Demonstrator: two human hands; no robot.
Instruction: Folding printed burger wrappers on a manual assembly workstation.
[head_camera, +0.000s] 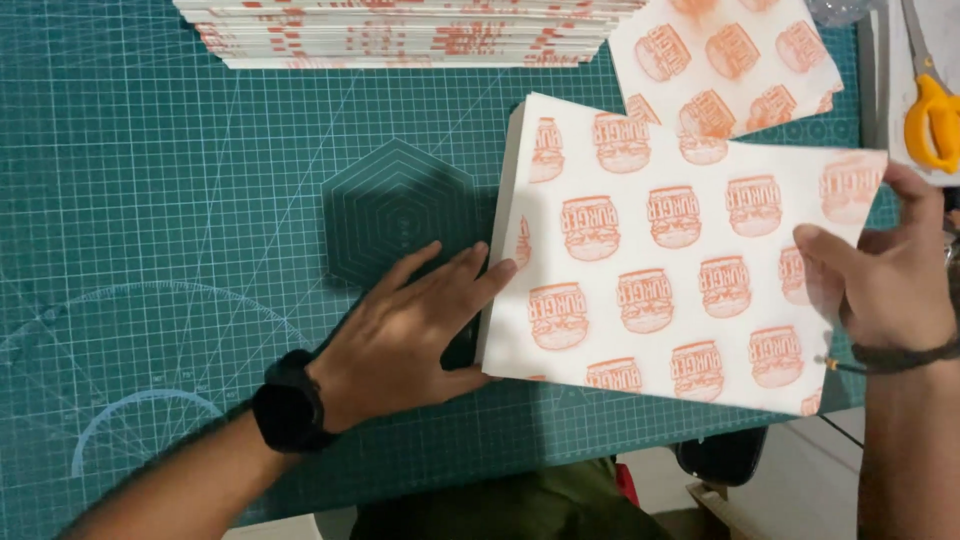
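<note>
Two bare hands work a stack of white sheets (660, 270) printed with orange burger pictures, lying on the green cutting mat (180, 200) that covers the bench. Nearest, at seven o'clock in the view, the left hand (410, 335) with a black watch (290, 400) on its wrist lies flat on the mat, its fingers (480, 275) spread and pressed against the stack's left edge; its grip is released, holding nothing. At three o'clock the right hand (890, 285) has a dark band at the wrist, and its grip is clenched on the right edge of the top sheet, thumb on top, that edge raised a little off the pile. The stack thus lies between the two hands, to the three o'clock side of the left and the nine o'clock side of the right. Farther off, at one o'clock, a second printed sheet (730, 60) lies partly under the stack's far corner. Yellow-handled scissors (930, 110) rest at two o'clock, and a pile of flat printed sheets (400, 35) runs along the far edge at twelve.
</note>
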